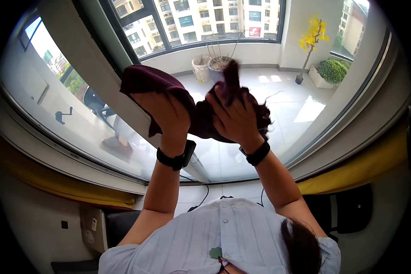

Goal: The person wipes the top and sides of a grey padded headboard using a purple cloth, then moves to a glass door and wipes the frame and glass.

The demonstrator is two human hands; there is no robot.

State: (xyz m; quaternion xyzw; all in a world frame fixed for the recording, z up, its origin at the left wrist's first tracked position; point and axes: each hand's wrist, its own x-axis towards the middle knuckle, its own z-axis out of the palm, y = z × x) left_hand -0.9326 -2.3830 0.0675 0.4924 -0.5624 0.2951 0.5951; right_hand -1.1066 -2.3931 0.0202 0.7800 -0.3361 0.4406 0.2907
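A dark maroon cloth (157, 80) hangs raised between my two hands, bunched on the right and folded over on the left. My left hand (167, 111) lies under the cloth's left fold, its fingertips hidden by the fabric. Spread fingers of my right hand (234, 116) press on the bunched part, where a piece of the cloth sticks up, blurred. Both wrists carry black bands. What the cloth is exactly, I cannot tell.
A glass sliding door (130, 137) with a pale frame stands at the left. Beyond are a white bucket (201, 68), a grey pot (217, 73) with dry stems, a yellow-flowered plant (311, 37) and a planter (322, 78). Yellow curtains (356, 171) hang at both sides.
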